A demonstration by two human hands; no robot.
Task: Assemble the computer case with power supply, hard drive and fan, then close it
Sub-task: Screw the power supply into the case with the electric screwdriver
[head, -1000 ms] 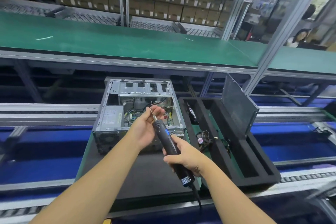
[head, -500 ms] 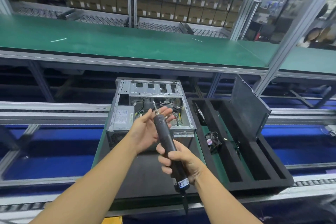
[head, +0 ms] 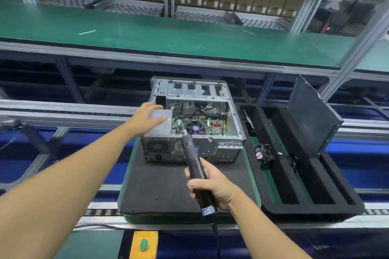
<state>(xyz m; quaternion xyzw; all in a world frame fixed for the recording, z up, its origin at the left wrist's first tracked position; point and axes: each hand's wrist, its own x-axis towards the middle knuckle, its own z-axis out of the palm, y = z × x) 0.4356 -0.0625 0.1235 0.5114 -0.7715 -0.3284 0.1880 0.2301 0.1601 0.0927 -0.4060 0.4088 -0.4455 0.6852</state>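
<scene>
Gripping screwdriver (head: pixel 192 156) in right hand (head: pixel 213 187) — left hand (head: pixel 147 117) spread over power supply (head: pixel 162 129).

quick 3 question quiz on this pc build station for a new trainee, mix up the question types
1. True or false: the left hand holds a tool.
2. What does the right hand grip? A. a hammer B. the electric screwdriver C. a spanner
3. Fill in: the loose fan lies in the black foam ____, right of the computer case.

Key: 1 false, it is empty, fingers spread over the power supply. 2 B. 3 tray.
</scene>
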